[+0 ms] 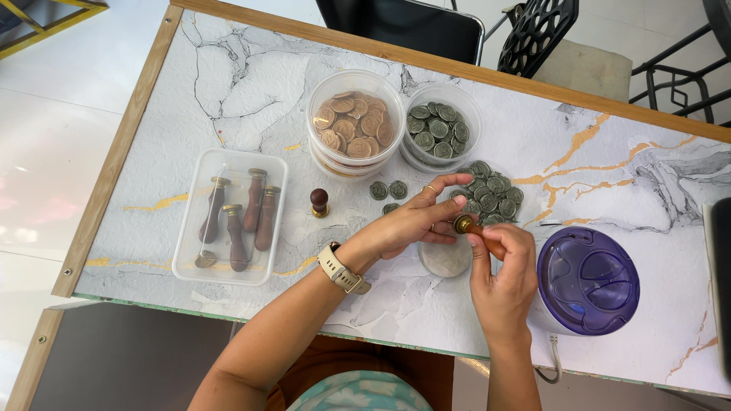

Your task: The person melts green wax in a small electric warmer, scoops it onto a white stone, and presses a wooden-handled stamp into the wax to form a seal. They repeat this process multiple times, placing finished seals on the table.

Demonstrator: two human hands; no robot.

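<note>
My right hand (504, 268) grips a wooden-handled seal stamp (475, 229), its brass head turned toward my left hand. The fingertips of my left hand (421, 219) touch that brass head; a ring and a beige wristwatch (343, 270) are on that arm. Both hands hover over a small round white dish (443, 261) on the marble-patterned table (251, 84). A loose pile of grey-green wax seals (493, 194) lies just beyond the hands, with three separate seals (388, 192) beside it.
Two round clear tubs stand at the back: one with copper seals (355, 125), one with grey-green seals (440, 131). A clear tray (230, 216) at left holds several wooden stamps. A small dark knob stamp (319, 202) stands alone. A purple-lidded round appliance (586, 279) sits at right.
</note>
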